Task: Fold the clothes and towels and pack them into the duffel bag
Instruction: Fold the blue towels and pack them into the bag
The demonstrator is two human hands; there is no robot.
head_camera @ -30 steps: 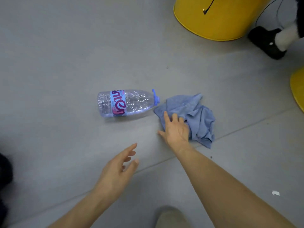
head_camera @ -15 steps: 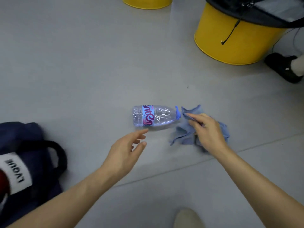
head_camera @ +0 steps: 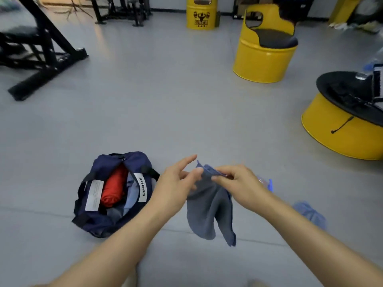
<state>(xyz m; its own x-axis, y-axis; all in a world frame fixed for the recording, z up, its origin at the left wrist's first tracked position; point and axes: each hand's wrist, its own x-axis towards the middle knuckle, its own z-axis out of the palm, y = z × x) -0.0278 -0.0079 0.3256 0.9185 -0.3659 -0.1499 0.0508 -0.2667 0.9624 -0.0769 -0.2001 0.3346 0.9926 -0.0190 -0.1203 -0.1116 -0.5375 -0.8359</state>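
Observation:
A small blue towel (head_camera: 209, 210) hangs in the air in front of me. My right hand (head_camera: 238, 185) pinches its top edge. My left hand (head_camera: 176, 183) pinches the same edge just to the left, its index finger stretched out. The navy duffel bag (head_camera: 97, 222) lies unzipped on the grey floor to the left, with a red garment (head_camera: 114, 189) and light blue fabric inside. A second blue cloth (head_camera: 310, 212) lies on the floor to the right.
A plastic bottle (head_camera: 267, 183) with a blue cap lies on the floor, mostly hidden behind my right hand. Yellow drum seats (head_camera: 265, 59) and a low yellow drum table (head_camera: 339, 137) stand to the right. A black gym bench frame (head_camera: 41, 59) stands at the back left.
My right hand has lifted the blue towel off the floor, and my left hand has come over to take its top edge. My view has risen, bringing the room and bag into sight.

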